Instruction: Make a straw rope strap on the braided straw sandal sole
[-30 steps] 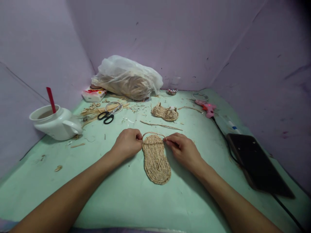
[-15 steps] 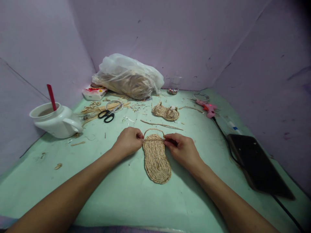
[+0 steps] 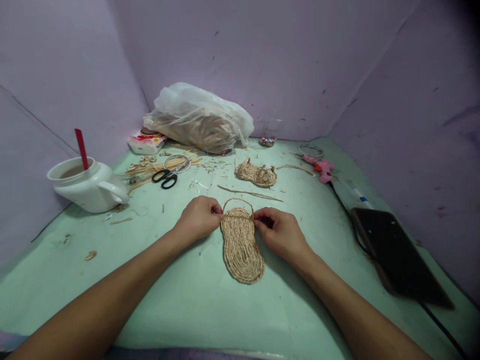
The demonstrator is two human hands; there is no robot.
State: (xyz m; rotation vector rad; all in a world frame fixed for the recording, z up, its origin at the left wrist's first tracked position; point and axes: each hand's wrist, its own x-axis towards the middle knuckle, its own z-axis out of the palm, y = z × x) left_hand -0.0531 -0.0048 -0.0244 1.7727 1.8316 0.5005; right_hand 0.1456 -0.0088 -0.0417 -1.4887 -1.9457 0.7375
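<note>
At frame centre, my left hand (image 3: pixel 202 218) and right hand (image 3: pixel 280 232) pinch a cord loop (image 3: pixel 238 199) above a woven sole (image 3: pixel 243 246).

The coiled straw sole (image 3: pixel 243 247) lies flat, a cord loop (image 3: pixel 239 200) arching above.

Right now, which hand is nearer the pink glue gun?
Right hand: it's in front and left of the pink glue gun. Left hand is farther left.

Woven mats (image 3: pixel 243 245) (image 3: pixel 253 174): 2. 1 pr. scissors (image 3: pixel 165 178), 1 glue gun (image 3: pixel 322 167), 1 pot (image 3: pixel 88 194) w/ 1 red stick (image 3: pixel 81 149), 1 bag (image 3: pixel 200 120), 1 box (image 3: pixel 146 145), 1 cup (image 3: pixel 270 131), 1 blk slab (image 3: pixel 399 255).
</note>
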